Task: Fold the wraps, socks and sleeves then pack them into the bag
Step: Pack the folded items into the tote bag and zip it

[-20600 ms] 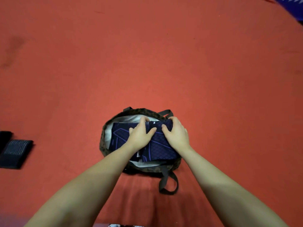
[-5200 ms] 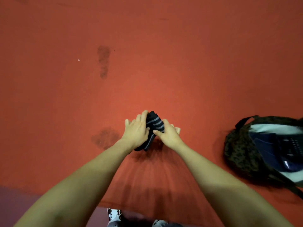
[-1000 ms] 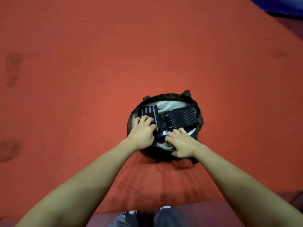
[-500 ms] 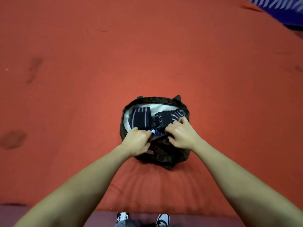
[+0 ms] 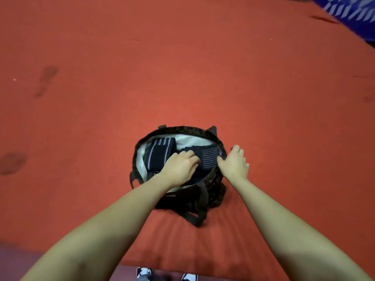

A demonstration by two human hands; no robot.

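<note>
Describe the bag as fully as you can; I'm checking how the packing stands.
The bag is a soft, dark, mottled fabric tote with a pale lining and dark strap handles, one looped toward the viewer. It sits mouth-up and open on the red mat. Inside lie two dark striped folded pieces side by side. The left hand reaches into the mouth onto them; the right hand rests with spread fingers on the right rim.

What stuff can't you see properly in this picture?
- Head view: the left hand covers the middle of the bag, so what lies under it is hidden.
- The striped wrap and the ribbed sock cover whatever is packed below them.
- The shoes are cut off by the bottom edge.
- The blue patterned thing is cut off by the top right corner and blurred.
</note>
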